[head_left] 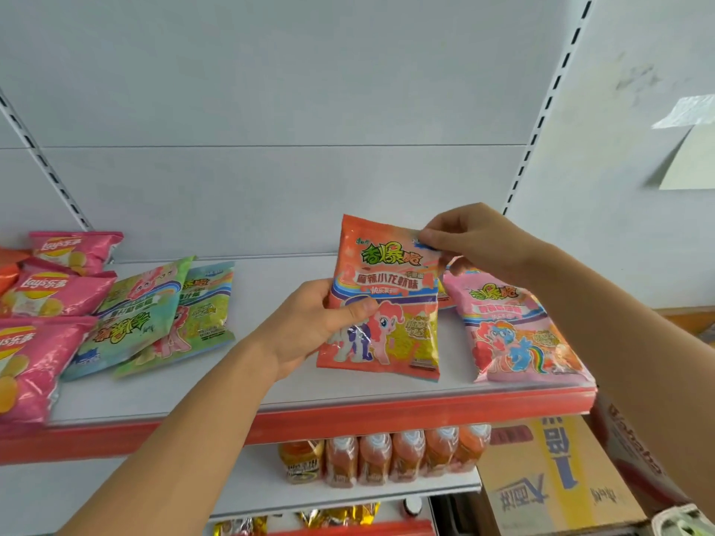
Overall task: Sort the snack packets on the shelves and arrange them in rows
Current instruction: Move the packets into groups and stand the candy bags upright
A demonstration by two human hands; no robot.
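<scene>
Shelf (271, 384), white with red edge: carried pink crisp bags (50, 292) (far left), green packets (154, 315), pink packet (514, 326) at right. Orange packet (387, 299): held upright above shelf, left hand (309, 323) gripping its side, right hand (476, 237) fingers pinching its top corner.

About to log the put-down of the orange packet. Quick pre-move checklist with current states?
1. Orange packet held by both hands: ok. Left hand grips its left edge, right hand pinches its top right corner.
2. Packet upright, front facing the camera: ok.
3. Bare shelf between the green packets and the pink pony packet: ok.
4. Matching orange packet already on the shelf: cannot tell; something orange shows behind the held one.
5. Green packets in a row: not ok, they overlap and tilt.
</scene>
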